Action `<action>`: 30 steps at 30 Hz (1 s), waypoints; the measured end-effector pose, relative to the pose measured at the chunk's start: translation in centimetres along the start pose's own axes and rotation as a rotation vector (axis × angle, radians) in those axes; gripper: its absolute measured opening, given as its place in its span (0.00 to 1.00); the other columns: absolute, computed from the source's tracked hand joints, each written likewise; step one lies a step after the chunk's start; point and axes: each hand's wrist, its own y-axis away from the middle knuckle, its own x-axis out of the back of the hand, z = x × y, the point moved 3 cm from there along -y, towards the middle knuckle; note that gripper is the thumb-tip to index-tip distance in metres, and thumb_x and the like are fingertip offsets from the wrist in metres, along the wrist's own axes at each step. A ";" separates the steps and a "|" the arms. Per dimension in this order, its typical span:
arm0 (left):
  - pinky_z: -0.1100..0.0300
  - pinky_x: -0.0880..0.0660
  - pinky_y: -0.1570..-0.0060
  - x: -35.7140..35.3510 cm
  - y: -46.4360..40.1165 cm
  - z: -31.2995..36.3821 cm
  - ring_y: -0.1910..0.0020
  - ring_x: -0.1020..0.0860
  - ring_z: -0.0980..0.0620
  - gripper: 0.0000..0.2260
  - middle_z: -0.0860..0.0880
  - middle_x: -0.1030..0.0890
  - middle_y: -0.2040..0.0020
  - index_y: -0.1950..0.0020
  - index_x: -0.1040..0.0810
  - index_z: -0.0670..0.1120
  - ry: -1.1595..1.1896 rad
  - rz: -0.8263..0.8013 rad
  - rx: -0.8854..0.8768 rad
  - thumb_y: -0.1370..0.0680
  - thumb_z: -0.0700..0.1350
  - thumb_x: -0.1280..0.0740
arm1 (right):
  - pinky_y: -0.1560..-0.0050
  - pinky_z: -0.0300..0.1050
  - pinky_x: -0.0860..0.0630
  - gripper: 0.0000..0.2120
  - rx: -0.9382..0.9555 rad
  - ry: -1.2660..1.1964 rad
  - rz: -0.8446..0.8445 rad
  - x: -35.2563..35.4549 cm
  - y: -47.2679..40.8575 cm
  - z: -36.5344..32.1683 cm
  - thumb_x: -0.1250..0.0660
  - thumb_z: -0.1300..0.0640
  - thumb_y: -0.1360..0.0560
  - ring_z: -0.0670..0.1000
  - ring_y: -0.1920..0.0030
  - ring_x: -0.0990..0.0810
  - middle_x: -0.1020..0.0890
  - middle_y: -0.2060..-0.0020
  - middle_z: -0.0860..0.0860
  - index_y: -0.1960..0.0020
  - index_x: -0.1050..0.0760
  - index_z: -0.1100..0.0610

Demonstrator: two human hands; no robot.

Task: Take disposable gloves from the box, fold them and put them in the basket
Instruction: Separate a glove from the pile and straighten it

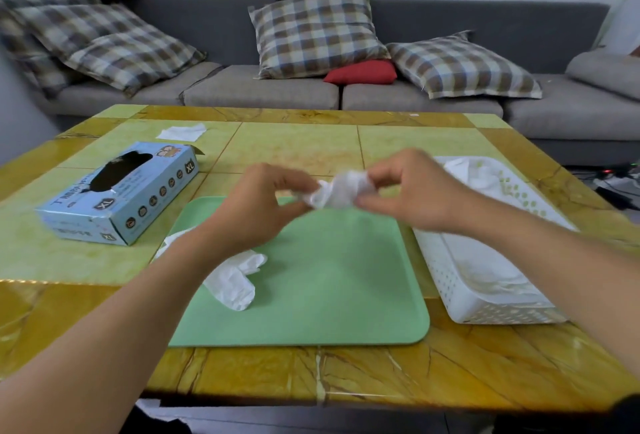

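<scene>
Head view: both hands pinch a bunched white glove (337, 191) above the green mat (329, 281).

Left hand (263, 205) and right hand (408, 191) each clamp fingertips on one end, so its long axis runs left to right; the basket (446, 271) lies just right, nearer the right hand.
</scene>
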 end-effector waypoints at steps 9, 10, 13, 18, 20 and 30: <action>0.75 0.31 0.53 -4.2 3.0 -1.8 0.49 0.24 0.67 0.12 0.64 0.20 0.51 0.49 0.16 0.61 -0.199 -0.733 0.119 0.25 0.43 0.28 | 0.48 0.47 0.20 0.08 -0.022 0.303 -0.716 -5.7 3.6 -0.5 0.27 0.54 0.25 0.43 0.51 0.18 0.16 0.53 0.41 0.46 0.15 0.49; 0.75 0.30 0.53 -4.2 3.2 -1.6 0.48 0.24 0.66 0.11 0.63 0.20 0.49 0.49 0.16 0.61 -0.200 -0.764 0.133 0.25 0.44 0.27 | 0.48 0.45 0.20 0.10 -0.046 0.309 -0.761 -5.6 3.7 -0.8 0.24 0.51 0.27 0.43 0.50 0.19 0.17 0.53 0.40 0.46 0.15 0.48; 0.69 0.28 0.45 -4.0 3.3 -0.9 0.46 0.24 0.64 0.11 0.63 0.21 0.47 0.47 0.16 0.60 -0.172 -0.831 0.212 0.26 0.46 0.30 | 0.47 0.42 0.20 0.15 -0.122 0.282 -0.863 -4.8 3.8 -1.3 0.21 0.44 0.31 0.42 0.48 0.19 0.17 0.54 0.39 0.47 0.15 0.48; 0.59 0.25 0.43 -3.9 3.0 -1.4 0.48 0.22 0.61 0.13 0.60 0.19 0.50 0.50 0.15 0.56 -0.245 -0.711 0.250 0.26 0.63 0.29 | 0.47 0.43 0.21 0.16 -0.127 0.304 -0.635 -4.8 3.2 -0.4 0.24 0.42 0.28 0.43 0.50 0.20 0.17 0.52 0.43 0.44 0.17 0.49; 0.60 0.24 0.45 -4.0 3.2 -1.8 0.49 0.23 0.61 0.13 0.59 0.20 0.50 0.48 0.16 0.55 -0.298 -0.668 0.178 0.25 0.61 0.29 | 0.47 0.46 0.21 0.17 -0.135 0.330 -0.626 -5.8 3.2 0.2 0.25 0.42 0.27 0.45 0.50 0.21 0.19 0.52 0.44 0.42 0.19 0.49; 0.49 0.30 0.33 6.4 5.2 -7.0 0.32 0.27 0.47 0.31 0.49 0.29 0.27 0.25 0.32 0.51 -0.603 -0.086 0.425 0.24 0.65 0.34 | 0.54 0.48 0.21 0.09 -0.067 0.371 -0.173 -6.5 0.8 -1.4 0.33 0.47 0.21 0.44 0.58 0.19 0.17 0.60 0.43 0.56 0.18 0.48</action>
